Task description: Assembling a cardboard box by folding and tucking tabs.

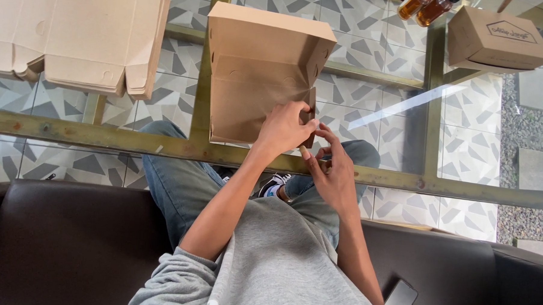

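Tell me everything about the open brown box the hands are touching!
The open brown box looks like plain cardboard, partly folded up, with its lid standing open and side flaps tucked in. It rests on the glass table. The left hand presses its near right corner, and the right hand pinches the corner flap there.

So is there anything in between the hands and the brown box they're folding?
No. The left hand already rests on the half-folded cardboard box, and the right hand is at its near corner flap. The flat cardboard stack and bottles sit off to the sides.
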